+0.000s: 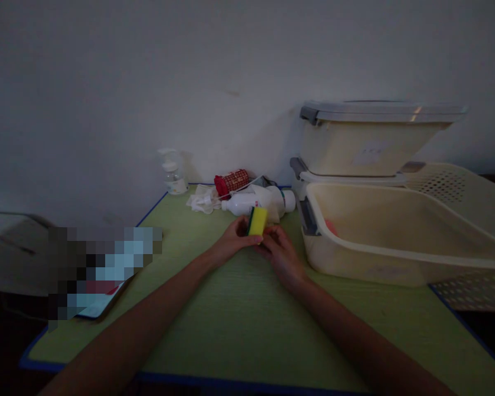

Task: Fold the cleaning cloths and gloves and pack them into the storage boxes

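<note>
A yellow sponge [258, 222] with a dark green scouring side is held up over the table, tilted slightly. My left hand [236, 237] grips it from the left, thumb across its lower front and fingers behind the dark side. My right hand [278, 252] has its fingers curled against the sponge's lower right edge; its fingertips are partly hidden. Just behind the sponge, white bottles [247, 202] lie on their sides. A red patterned roll [231, 182] and a crumpled white cloth or glove [205, 200] lie near them.
On the right, an open cream bin [355, 269] holds something pink; a lidded bin [350, 146] stands behind it, near a perforated basket [470, 192]. A clear pump bottle [175, 179] stands by the wall. A partly blurred flat device [103, 300] lies left on the green table [231, 330].
</note>
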`<action>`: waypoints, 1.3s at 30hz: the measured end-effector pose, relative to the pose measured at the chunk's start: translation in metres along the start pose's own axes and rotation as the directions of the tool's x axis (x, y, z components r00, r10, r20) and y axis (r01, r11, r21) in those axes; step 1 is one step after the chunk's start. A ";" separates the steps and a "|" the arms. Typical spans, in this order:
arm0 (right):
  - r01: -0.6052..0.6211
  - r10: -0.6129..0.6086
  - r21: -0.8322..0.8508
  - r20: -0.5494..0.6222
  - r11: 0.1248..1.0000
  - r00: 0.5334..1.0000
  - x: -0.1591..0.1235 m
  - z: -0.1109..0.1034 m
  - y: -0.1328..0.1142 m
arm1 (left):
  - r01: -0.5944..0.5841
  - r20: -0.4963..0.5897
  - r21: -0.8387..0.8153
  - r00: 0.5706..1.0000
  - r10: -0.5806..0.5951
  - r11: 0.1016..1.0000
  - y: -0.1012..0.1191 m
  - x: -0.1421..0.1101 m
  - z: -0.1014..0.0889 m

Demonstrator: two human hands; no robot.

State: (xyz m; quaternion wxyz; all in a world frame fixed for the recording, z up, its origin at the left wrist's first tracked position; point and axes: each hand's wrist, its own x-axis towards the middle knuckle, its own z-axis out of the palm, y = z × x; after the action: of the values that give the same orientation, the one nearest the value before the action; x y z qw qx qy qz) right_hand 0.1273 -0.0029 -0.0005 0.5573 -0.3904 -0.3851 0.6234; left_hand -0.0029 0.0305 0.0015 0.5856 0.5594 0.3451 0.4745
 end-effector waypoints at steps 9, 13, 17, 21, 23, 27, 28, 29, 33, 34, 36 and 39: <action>-0.136 0.117 0.096 0.177 0.986 0.977 0.004 -0.014 -0.011 | -0.106 -0.054 0.303 0.990 0.128 0.947 -0.004 0.001 0.007; -0.134 0.103 0.172 0.175 0.976 0.979 0.007 -0.018 -0.011 | -0.144 -0.005 0.263 0.989 0.151 0.954 -0.004 0.001 0.008; -0.124 0.102 0.231 0.106 0.965 0.989 0.009 -0.020 -0.011 | -0.101 0.033 0.136 0.995 0.097 0.986 -0.003 0.004 0.004; -0.155 0.135 0.231 0.100 0.960 0.986 0.012 -0.022 -0.011 | -0.075 0.013 0.073 0.997 0.074 0.995 -0.007 0.008 -0.002; -0.163 0.143 0.237 0.101 0.958 0.985 0.012 -0.022 -0.011 | -0.066 -0.005 0.050 0.998 0.066 0.997 -0.009 0.009 -0.002; -0.159 0.143 0.246 0.083 0.956 0.986 0.010 -0.022 -0.011 | -0.051 -0.036 0.023 0.998 0.051 0.998 -0.009 0.008 0.000; -0.153 0.136 0.235 0.085 0.960 0.987 0.010 -0.021 -0.011 | -0.051 -0.041 0.020 0.998 0.051 0.999 -0.008 0.008 0.001; -0.143 0.126 0.221 0.090 0.965 0.988 0.009 -0.021 -0.011 | -0.051 -0.043 0.019 0.998 0.052 0.999 -0.008 0.007 0.002; -0.094 0.079 0.172 0.094 0.981 0.992 0.007 -0.020 -0.010 | -0.072 -0.025 0.094 0.997 0.075 0.993 -0.005 0.005 0.002; -0.085 0.071 0.167 0.085 0.982 0.994 0.006 -0.020 -0.011 | -0.078 -0.015 0.117 0.997 0.081 0.990 -0.004 0.005 0.002; -0.070 0.061 0.165 0.060 0.984 0.996 0.006 -0.020 -0.011 | -0.086 0.008 0.141 0.996 0.086 0.986 -0.005 0.005 0.000; -0.062 0.060 0.168 0.015 0.984 0.998 0.006 -0.020 -0.013 | -0.093 0.032 0.130 0.996 0.089 0.987 -0.006 0.006 -0.001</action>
State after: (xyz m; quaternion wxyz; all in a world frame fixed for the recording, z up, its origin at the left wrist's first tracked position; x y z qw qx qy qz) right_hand 0.1502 0.0049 0.0027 0.5671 -0.3505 -0.3215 0.6725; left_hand -0.0011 0.0370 -0.0037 0.5297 0.6179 0.3421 0.4697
